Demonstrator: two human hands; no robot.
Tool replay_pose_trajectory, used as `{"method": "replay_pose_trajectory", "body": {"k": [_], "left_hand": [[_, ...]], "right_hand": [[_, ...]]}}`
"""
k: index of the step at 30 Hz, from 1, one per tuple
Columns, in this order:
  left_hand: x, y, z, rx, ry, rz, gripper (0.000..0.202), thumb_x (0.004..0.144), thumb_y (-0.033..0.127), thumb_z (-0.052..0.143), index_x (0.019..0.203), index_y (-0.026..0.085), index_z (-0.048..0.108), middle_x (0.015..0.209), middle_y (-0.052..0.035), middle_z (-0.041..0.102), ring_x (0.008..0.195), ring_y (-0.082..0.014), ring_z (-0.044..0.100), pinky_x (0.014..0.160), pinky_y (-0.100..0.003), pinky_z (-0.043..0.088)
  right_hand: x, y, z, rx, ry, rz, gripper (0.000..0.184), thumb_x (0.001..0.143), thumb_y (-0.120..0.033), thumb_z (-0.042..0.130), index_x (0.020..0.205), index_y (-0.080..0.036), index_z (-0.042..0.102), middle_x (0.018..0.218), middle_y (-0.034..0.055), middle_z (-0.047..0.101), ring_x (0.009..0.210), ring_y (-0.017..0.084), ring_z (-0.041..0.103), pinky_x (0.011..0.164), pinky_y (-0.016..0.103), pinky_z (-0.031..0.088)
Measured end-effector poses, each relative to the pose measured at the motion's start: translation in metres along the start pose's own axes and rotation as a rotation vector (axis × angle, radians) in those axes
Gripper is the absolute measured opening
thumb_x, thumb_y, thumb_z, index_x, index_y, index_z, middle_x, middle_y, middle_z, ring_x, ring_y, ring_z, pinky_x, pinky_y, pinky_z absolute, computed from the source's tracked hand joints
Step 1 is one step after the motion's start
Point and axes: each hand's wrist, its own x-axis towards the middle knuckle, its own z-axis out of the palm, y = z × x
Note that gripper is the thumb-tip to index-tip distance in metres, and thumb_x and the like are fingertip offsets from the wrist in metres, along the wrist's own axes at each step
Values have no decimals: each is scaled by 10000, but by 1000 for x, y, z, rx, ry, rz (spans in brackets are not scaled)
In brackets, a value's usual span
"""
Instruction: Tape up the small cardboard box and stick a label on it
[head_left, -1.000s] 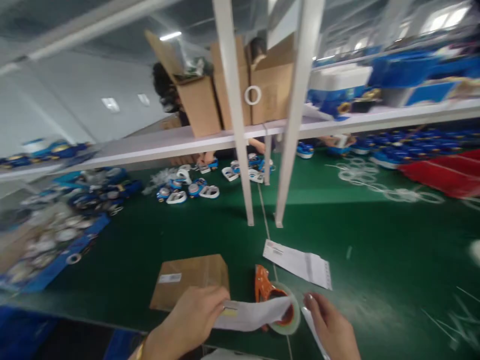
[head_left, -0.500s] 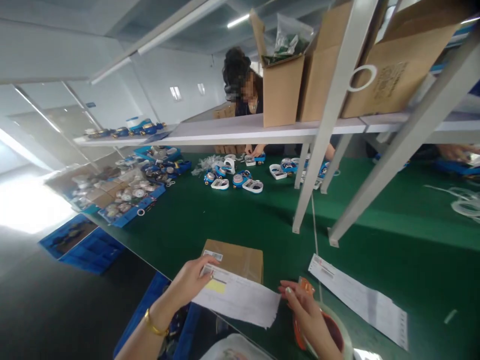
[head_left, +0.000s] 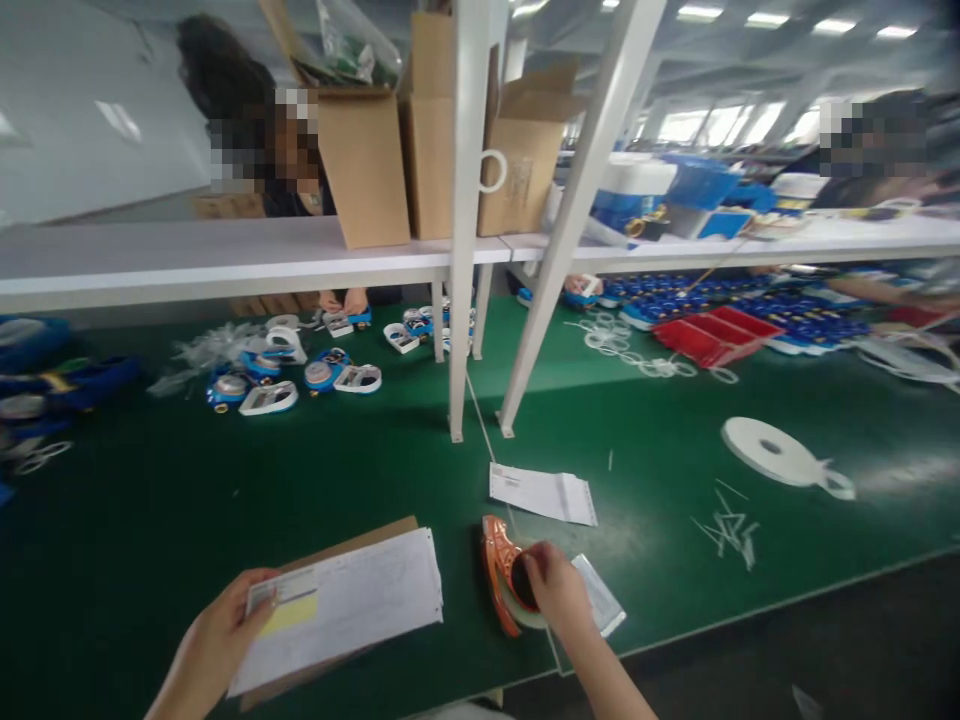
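My left hand (head_left: pixel 217 635) lies at the bottom left with its fingers pressed on the near end of a white paper form (head_left: pixel 352 600) with a yellow patch. The form lies on top of a flat brown cardboard box (head_left: pixel 352 540). My right hand (head_left: pixel 551 590) is closed on an orange tape dispenser (head_left: pixel 501 570) that rests on the green table (head_left: pixel 225 500). Just right of that hand lies a small clear-wrapped sheet (head_left: pixel 600 595). Another white form (head_left: pixel 541 493) lies a little farther away on the table.
White shelf posts (head_left: pixel 459 250) stand on the table behind the forms. Blue and white devices (head_left: pixel 292 375) lie at the back left, a white tape roll (head_left: pixel 772 455) at the right, and red trays (head_left: pixel 709 335) behind it. Cardboard boxes (head_left: pixel 367 150) stand on the shelf. People sit across the table.
The view swung right. The form came down flat onto the box under my left hand. My right hand moved onto the orange tape dispenser and closed on it.
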Motion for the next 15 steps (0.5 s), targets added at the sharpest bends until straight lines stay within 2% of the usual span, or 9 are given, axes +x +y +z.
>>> {"method": "replay_pose_trajectory", "body": {"k": [3, 6, 9, 11, 13, 15], "left_hand": [[-2, 11, 4, -6, 32, 56, 516, 737, 499, 393, 1141, 181, 443, 944, -103, 613, 766, -265, 626, 615, -380, 495], [-11, 21, 8, -51, 55, 41, 501, 801, 449, 354, 1217, 171, 382, 992, -112, 601, 779, -252, 625, 636, -384, 507], [-17, 22, 11, -60, 89, 6, 525, 811, 455, 359, 1247, 163, 366, 994, -115, 601, 815, -255, 624, 643, -380, 518], [-18, 18, 13, -91, 112, 10, 544, 805, 465, 365, 1269, 182, 346, 995, -104, 603, 780, -242, 623, 618, -362, 521], [-17, 11, 17, -143, 135, 33, 543, 793, 478, 375, 1262, 209, 342, 1007, -90, 604, 721, -223, 618, 592, -341, 519], [-13, 3, 21, -162, 161, 61, 513, 770, 486, 398, 1210, 222, 376, 1009, -73, 609, 691, -210, 612, 579, -320, 508]], "right_hand": [[31, 2, -15, -44, 107, 25, 243, 898, -275, 351, 985, -130, 526, 973, 110, 616, 904, 228, 581, 818, 343, 439], [68, -4, -22, -118, 84, -73, 279, 849, -150, 447, 1111, -90, 525, 1125, 127, 567, 1044, 219, 528, 944, 328, 411], [97, -11, -14, -222, -48, -196, 636, 671, -50, 624, 1281, -140, 471, 1372, 124, 403, 1255, 283, 368, 1044, 405, 357], [110, -11, -5, -279, -121, -221, 797, 593, -23, 675, 1336, -182, 434, 1447, 123, 307, 1314, 331, 283, 1054, 484, 338], [118, -7, 0, -304, -135, -230, 690, 664, -27, 616, 1319, -184, 466, 1430, 118, 341, 1313, 318, 295, 1052, 478, 344], [121, -5, -2, -299, -104, -234, 509, 779, -31, 462, 1268, -156, 524, 1351, 119, 449, 1253, 277, 397, 1031, 414, 383]]}}
